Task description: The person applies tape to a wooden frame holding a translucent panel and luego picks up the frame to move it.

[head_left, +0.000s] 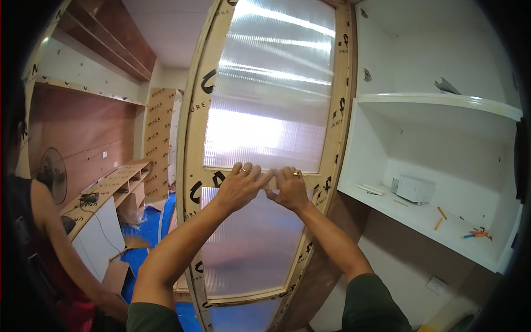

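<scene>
Green sleeves (371, 304), ribbed translucent-paned door (268, 141)

Glaring pane (271, 88), dark, perhaps blurry periphery

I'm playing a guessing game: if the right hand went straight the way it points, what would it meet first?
Probably the tan crossbar, right by the right hand; exact depth is hard to tell here.
</scene>
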A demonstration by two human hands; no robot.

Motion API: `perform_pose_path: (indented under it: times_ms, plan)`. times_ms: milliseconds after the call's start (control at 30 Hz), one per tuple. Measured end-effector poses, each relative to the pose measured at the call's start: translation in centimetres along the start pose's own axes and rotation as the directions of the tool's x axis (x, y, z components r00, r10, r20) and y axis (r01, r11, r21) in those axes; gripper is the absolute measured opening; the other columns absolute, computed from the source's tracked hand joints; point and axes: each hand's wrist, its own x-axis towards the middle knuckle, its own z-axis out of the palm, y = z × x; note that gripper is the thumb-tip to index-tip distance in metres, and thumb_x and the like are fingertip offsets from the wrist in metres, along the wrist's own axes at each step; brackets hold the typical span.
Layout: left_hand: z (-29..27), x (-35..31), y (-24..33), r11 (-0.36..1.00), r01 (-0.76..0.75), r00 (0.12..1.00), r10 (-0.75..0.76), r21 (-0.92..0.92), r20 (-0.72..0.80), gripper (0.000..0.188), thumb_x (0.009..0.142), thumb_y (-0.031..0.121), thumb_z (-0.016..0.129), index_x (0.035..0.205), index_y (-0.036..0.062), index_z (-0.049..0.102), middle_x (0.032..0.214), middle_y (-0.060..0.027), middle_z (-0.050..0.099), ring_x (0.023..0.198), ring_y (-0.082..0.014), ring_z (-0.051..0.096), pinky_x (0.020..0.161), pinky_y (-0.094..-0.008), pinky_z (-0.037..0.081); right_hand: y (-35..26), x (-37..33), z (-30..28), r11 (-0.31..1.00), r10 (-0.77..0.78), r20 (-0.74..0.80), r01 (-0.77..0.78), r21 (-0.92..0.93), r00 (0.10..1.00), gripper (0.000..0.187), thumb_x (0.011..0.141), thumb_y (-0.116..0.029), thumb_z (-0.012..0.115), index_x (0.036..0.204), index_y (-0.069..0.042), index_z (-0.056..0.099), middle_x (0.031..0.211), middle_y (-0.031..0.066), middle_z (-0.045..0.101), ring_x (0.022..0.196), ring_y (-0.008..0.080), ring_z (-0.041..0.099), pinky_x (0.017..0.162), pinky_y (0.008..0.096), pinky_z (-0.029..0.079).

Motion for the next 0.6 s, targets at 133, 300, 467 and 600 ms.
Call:
perform_pose_path:
  times_ms: [133,300,467,600]
  plan:
    - [-0.8,-1.3,-0.8,0.998,0.056,0.997,-0.057,0.017,0.061,0.059,0.095,0.017,0.069,0.153,0.0193,0.058,0.119,-0.0106,0.066,0.121,-0.0309,0.061,0.108,-0.0495,0.043,-0.6,-0.1,-0.2,0.999,-0.025,-0.031,0.024,-0.049,0.999,0.056,0.077,-0.037,0.086,0.119,-0.006,0.066,0.103,0.0128,0.062,0.099,0.0331,0.063,0.089,0.0482,0.052]
    - [0.0,-4.7,-2.9,0.977,0.04,0.999,-0.038,0.209,-0.01,0.062,0.097,0.03,0.074,0.156,0.0314,0.055,0.146,-0.0105,0.059,0.153,-0.0334,0.038,0.131,-0.0569,0.01,1.0,-1.5,1.2,0.996,-0.035,-0.03,0.033,-0.082,0.999,0.059,0.077,-0.038,0.087,0.122,-0.005,0.069,0.108,0.0146,0.066,0.102,0.0352,0.064,0.09,0.0489,0.055]
    - [-2.6,-7.4,-6.1,0.965,0.186,0.98,-0.196,0.185,0.038,0.069,0.097,0.033,0.076,0.16,0.039,0.05,0.156,-0.0071,0.051,0.16,-0.0308,0.028,0.132,-0.0569,0.002,1.6,-0.9,1.6,0.997,-0.03,-0.001,0.03,-0.078,1.0,0.058,0.08,-0.04,0.086,0.124,-0.006,0.069,0.11,0.0132,0.064,0.105,0.0327,0.061,0.094,0.0481,0.052]
    - [-4.0,-9.6,-7.7,0.935,0.156,0.981,-0.183,0.318,0.057,0.076,0.09,0.02,0.074,0.16,0.0145,0.045,0.151,-0.0218,0.042,0.152,-0.0399,0.032,0.122,-0.061,0.032,1.7,-0.9,1.8,0.992,-0.083,-0.065,0.076,-0.097,0.994,0.062,0.082,-0.041,0.089,0.129,-0.009,0.066,0.107,0.012,0.062,0.099,0.0322,0.064,0.084,0.0457,0.055]
